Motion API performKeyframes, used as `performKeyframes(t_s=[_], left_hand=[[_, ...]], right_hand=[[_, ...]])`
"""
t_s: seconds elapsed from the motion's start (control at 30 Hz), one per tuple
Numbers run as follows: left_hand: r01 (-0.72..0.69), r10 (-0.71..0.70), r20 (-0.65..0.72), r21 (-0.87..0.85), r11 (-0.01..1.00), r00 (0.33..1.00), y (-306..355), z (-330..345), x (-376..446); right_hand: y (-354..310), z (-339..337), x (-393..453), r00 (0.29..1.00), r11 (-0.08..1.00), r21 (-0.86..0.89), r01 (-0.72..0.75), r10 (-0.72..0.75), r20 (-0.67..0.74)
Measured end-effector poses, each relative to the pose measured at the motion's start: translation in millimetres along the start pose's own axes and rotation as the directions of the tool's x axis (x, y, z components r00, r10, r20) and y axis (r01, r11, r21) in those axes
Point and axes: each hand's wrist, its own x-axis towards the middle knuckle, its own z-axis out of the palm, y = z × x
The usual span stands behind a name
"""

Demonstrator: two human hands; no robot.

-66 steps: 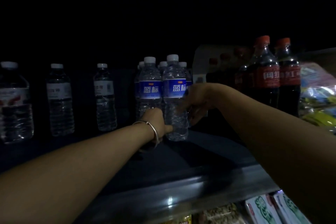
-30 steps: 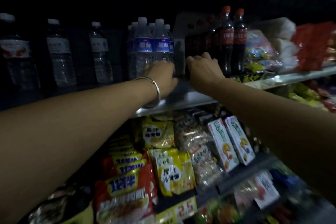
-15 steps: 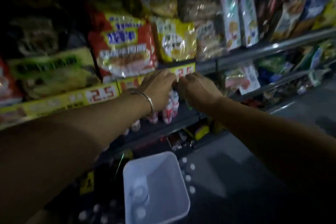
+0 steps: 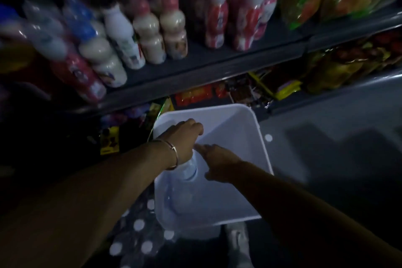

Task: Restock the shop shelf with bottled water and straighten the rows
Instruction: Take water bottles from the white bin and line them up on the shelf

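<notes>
Gripping a water bottle [image 4: 188, 169] in the white bin [image 4: 258, 150] — left hand [image 4: 182, 139]; right hand [image 4: 217, 162] loose beside it.

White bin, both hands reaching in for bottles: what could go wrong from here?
The left hand reaches over a water bottle in dim, blurred light, so a loose grasp could drop it. The white bin sits just below crowded drink bottles at the shelf edge; a lifted arm might topple one.

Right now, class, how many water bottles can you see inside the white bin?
2. One bottle sits between the left hand and right hand; a second bottle lies towards the white bin's near-left corner. The hands and blur may hide others.
</notes>
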Motion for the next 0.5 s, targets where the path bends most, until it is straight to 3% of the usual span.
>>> performKeyframes(t_s=[0.17, 0.37, 0.5], left_hand=[[0.057, -0.057, 0.013, -0.041, 0.998, 0.998, -21, 32, 14], [0.087, -0.087, 0.005, -0.068, 0.994, 0.996, -26, 33, 18], [0.092, -0.092, 0.006, -0.045, 0.995, 0.996, -24, 19, 15]], right_hand=[[-10, 42, 35, 0.997, 0.975, 0.210, 0.070, -0.064, -0.032], [-11, 36, 42, 0.996, 0.985, 0.152, 0.087, -0.087, -0.006], [-10, 19, 30, 0.996, 0.969, 0.234, 0.080, -0.066, -0.066]])
